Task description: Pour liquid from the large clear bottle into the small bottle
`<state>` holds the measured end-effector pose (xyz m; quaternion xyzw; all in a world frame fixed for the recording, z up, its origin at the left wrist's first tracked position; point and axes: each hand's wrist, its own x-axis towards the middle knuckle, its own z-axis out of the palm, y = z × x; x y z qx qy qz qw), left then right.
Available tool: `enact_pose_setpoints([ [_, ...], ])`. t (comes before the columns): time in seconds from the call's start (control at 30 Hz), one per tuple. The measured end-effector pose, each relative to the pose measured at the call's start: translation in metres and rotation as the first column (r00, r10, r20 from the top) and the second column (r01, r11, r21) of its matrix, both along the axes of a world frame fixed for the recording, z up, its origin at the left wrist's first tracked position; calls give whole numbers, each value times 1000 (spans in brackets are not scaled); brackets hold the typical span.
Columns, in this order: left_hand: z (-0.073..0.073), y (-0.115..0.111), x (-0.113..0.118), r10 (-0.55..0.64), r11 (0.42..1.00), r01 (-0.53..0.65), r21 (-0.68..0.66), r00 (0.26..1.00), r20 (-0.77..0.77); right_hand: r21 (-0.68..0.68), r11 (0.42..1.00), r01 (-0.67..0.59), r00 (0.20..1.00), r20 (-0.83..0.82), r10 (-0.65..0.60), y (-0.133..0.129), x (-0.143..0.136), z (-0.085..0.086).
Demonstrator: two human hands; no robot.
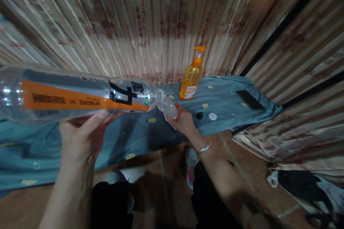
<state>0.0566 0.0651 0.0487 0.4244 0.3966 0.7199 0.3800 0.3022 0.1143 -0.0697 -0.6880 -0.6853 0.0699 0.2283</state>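
A large clear bottle (80,94) with an orange and black label lies tilted nearly sideways, its neck pointing right. My left hand (86,132) holds it from below, thumb along the near side. The mouth of the large bottle meets a small clear container (168,107), which my right hand (182,120) grips with its fingers wrapped round it. A silver bracelet circles my right wrist. Just beyond my right hand, an orange pump bottle (190,80) with yellow liquid stands upright on the blue-green cloth (145,136).
On the cloth right of my right hand are a black cap (199,115) and a white cap (212,116). Farther right lies a dark phone (249,100). A pleated curtain (161,25) hangs behind. Bags (303,189) rest at the lower right.
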Motion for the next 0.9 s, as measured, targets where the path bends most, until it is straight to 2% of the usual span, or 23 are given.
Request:
enact_pose_setpoints([
  [0.23,-1,-1,-2,-29,1000,28,-11,994,-104,2,1000,4,1000,26,-4,0,-1,1],
  [0.47,3,2,3,35,999,-35,13,999,11,-17,1000,20,1000,24,-20,-1,-3,2],
  [0.67,2,3,2,22,999,-23,23,1000,7,10,1000,11,1000,28,-12,0,-1,-3],
  [0.9,0,-1,0,-12,1000,14,23,996,-89,19,1000,5,1000,19,-6,1,0,-5],
])
